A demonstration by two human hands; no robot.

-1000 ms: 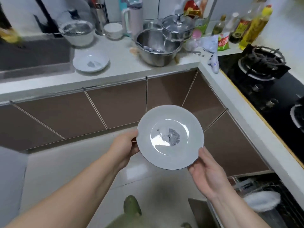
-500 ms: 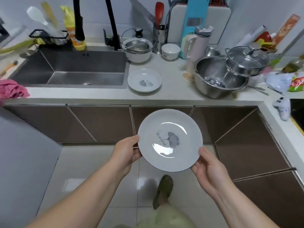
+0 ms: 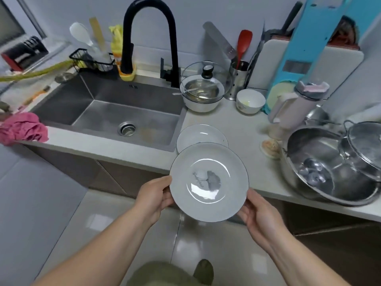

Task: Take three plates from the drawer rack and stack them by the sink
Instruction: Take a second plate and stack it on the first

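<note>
I hold a white plate (image 3: 209, 182) with a thin dark rim and a grey leaf print, face up, at the counter's front edge. My left hand (image 3: 155, 196) grips its left rim and my right hand (image 3: 254, 210) grips its lower right rim. Just behind it, a matching plate (image 3: 201, 135) lies on the white counter (image 3: 243, 133), right beside the steel sink (image 3: 115, 112). The held plate covers the near edge of that plate. The drawer rack is out of view.
A black tap (image 3: 148, 38) arches over the sink. White bowls (image 3: 201, 93) (image 3: 250, 101), a utensil holder (image 3: 238, 79) and a pale jug (image 3: 296, 106) stand behind the plates. A large steel bowl (image 3: 329, 168) with a lidded pot (image 3: 365, 147) sits right; a pink cloth (image 3: 22, 129) lies left.
The view has swung left from the stove corner to the sink and come closer. Both hands have carried the plate forward until it overlaps the plate lying on the counter.
</note>
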